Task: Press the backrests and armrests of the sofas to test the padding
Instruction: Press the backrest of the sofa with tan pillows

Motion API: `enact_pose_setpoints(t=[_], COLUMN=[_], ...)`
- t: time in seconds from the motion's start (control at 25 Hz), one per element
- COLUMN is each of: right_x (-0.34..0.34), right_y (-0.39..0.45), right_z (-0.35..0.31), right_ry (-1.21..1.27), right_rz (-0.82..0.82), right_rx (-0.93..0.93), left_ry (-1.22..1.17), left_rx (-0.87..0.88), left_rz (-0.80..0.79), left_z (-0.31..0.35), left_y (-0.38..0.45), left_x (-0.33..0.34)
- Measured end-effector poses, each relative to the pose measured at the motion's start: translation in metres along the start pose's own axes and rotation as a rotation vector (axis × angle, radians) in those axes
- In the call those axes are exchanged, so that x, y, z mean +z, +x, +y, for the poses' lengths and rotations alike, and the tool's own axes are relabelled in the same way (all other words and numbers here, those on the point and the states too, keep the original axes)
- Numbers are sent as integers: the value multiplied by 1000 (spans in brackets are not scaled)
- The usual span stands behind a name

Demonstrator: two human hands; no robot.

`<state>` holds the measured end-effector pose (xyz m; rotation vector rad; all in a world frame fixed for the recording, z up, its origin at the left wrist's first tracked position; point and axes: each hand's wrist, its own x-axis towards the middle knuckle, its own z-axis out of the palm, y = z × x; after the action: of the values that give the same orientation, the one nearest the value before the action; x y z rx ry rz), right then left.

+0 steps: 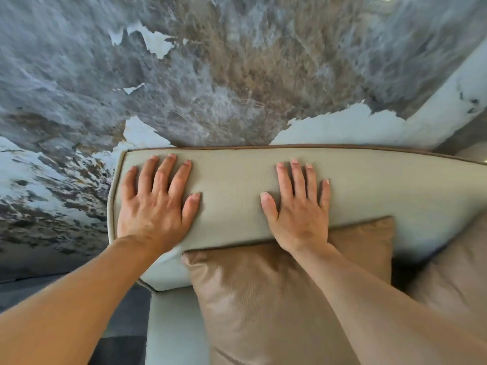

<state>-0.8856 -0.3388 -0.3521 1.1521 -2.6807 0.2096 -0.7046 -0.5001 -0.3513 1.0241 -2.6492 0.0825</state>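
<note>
A pale grey-beige leather sofa backrest [232, 180] with brown piping runs across the middle of the head view. My left hand [155, 204] lies flat on its left end, fingers spread, palm down. My right hand [297, 209] lies flat on the backrest about a hand's width to the right, fingers apart too. Neither hand holds anything. Both forearms reach in from the bottom of the frame.
A brown leather cushion [263, 299] leans against the backrest under my right forearm. A second brown cushion [453, 280] sits at the right. The pale seat [171, 327] shows below. Behind the sofa rises a grey-brown marbled wall [237, 75].
</note>
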Motion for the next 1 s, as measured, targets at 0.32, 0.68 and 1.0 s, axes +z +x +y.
enact_pose_setpoints(t=[0.32,0.68,1.0], right_x=[-129,-308,-459], right_y=[-104,-179,-249], right_z=[1,-5,8], right_ry=[-4,-22,3], right_rz=[-88,56,238], right_rx=[55,11,-42], left_ry=[-38,-46,-18], left_rx=[103,43,-18], left_rz=[-64,18,141], left_z=[-1,13,52], left_y=[-63,-139,-219], left_x=[-101,-287,-435])
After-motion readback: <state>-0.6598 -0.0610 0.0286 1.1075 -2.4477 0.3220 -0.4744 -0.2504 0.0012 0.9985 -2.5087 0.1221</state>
